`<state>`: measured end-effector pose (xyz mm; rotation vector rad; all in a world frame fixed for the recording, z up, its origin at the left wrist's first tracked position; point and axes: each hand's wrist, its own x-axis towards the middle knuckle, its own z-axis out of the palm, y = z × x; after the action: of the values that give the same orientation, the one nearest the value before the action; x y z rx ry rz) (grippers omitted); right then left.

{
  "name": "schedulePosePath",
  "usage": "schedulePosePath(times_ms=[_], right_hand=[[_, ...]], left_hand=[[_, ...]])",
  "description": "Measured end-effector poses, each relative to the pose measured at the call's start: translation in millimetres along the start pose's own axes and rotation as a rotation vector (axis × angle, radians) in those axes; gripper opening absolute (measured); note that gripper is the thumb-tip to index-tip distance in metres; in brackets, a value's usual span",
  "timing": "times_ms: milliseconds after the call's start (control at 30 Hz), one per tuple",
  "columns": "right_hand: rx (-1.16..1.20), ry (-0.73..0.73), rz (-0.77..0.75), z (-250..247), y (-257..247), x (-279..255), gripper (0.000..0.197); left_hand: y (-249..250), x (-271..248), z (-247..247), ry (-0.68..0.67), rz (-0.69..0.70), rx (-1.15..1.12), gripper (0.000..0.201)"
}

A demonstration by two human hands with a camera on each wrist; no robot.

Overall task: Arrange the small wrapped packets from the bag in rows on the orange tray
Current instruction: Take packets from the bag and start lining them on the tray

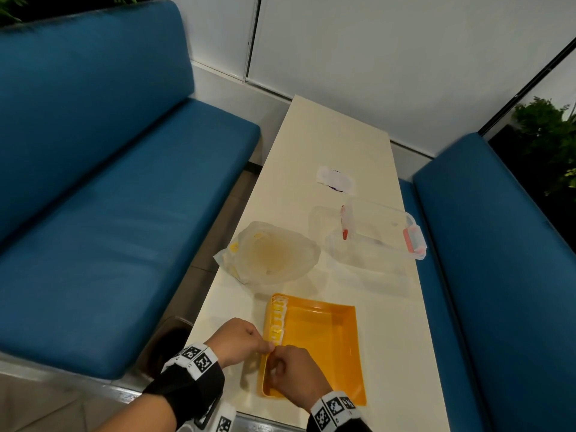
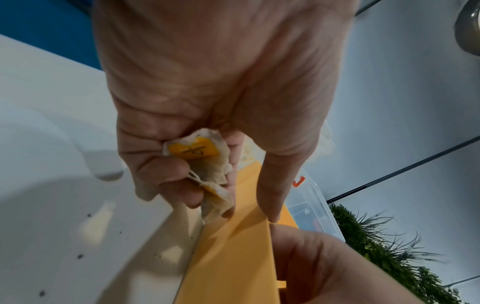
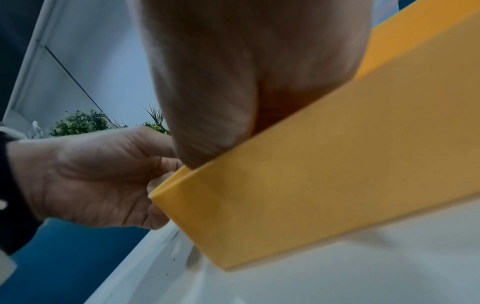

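The orange tray [image 1: 327, 347] lies at the near end of the table, and a row of yellow-and-white packets [image 1: 276, 318] stands along its left wall. My left hand [image 1: 240, 339] is just outside that wall. Its curled fingers grip a small bunch of crumpled packets [image 2: 200, 158], while its index finger points straight at the tray rim [image 2: 241, 236]. My right hand [image 1: 293, 375] reaches inside the tray, its fingers curled against the left wall. A pale packet edge [image 1: 272, 349] shows at its fingertips, where both hands meet. The tray wall [image 3: 324, 174] hides the right fingers.
A crumpled clear plastic bag [image 1: 274, 254] with more packets lies beyond the tray. To its right stands a clear container [image 1: 380, 235] with red clips, and a white and purple wrapper [image 1: 336, 180] lies farther back. Blue benches [image 1: 109, 213] flank the narrow table.
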<state>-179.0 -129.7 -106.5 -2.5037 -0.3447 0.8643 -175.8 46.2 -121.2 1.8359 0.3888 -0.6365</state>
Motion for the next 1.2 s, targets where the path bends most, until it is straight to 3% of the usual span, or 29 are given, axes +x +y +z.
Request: schedulePosePath(times_ms=[133, 400, 567, 667, 833, 1000, 1100, 1200], right_hand=[[-0.041, 0.052, -0.010, 3, -1, 1, 0.032], [-0.053, 0.088, 0.006, 8, 1, 3, 0.032], [-0.045, 0.103, 0.010, 1, 3, 0, 0.019], [0.027, 0.169, 0.021, -11, 4, 0, 0.011], [0.208, 0.296, -0.052, -30, -15, 1, 0.009], [0.411, 0.266, -0.153, -32, -38, 2, 0.030], [0.252, 0.304, -0.289, -29, -38, 3, 0.047], [0.035, 0.330, -0.359, -26, -35, 4, 0.030]], left_hand=[[1, -2, 0, -0.004, -0.002, 0.008, 0.026], [2, -4, 0, -0.022, -0.007, 0.002, 0.026], [-1, -11, -10, -0.058, -0.018, -0.035, 0.030], [-4, -16, -20, -0.077, -0.038, -0.246, 0.021], [2, -27, -27, -0.086, -0.001, -0.631, 0.028], [10, -31, -24, -0.122, -0.010, -0.837, 0.032], [13, -31, -24, -0.145, -0.010, -0.894, 0.034], [12, -30, -25, -0.137, -0.027, -0.898, 0.032]])
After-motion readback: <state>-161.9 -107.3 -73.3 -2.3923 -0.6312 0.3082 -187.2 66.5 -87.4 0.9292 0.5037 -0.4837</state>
